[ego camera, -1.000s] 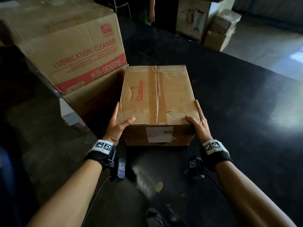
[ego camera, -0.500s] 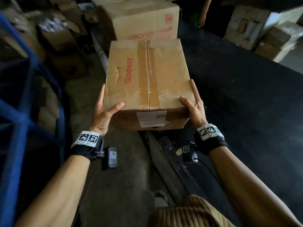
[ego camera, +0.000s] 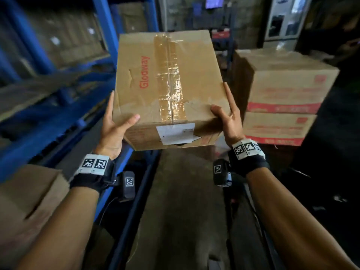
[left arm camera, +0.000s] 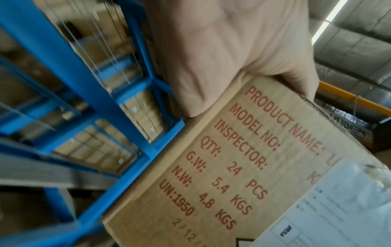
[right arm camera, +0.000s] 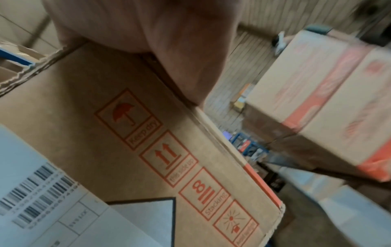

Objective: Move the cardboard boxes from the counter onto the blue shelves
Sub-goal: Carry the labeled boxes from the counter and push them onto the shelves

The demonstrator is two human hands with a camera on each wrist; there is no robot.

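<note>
A brown cardboard box (ego camera: 167,84) with red "Glodway" print and a taped top seam hangs in the air between my hands. My left hand (ego camera: 115,121) grips its near left corner, thumb on top and fingers along the side. My right hand (ego camera: 228,117) grips the near right corner the same way. The blue shelves (ego camera: 105,32) rise to the left, just beside the box. In the left wrist view my left hand (left arm camera: 222,50) clasps the box (left arm camera: 232,175) with the blue shelves (left arm camera: 69,70) behind. In the right wrist view my right hand (right arm camera: 148,25) holds the box (right arm camera: 105,125) at its edge.
Two stacked cardboard boxes with red bands (ego camera: 282,90) stand on the dark counter (ego camera: 331,152) at the right. Another cardboard box (ego camera: 29,201) sits low at the left by the shelf frame. Blurred boxes (ego camera: 58,36) fill the upper shelves. A concrete aisle (ego camera: 179,211) runs ahead below.
The box has left the counter and risen in both hands. My view has swung left, so the blue shelves now stand beside the box and the counter lies to the right.
</note>
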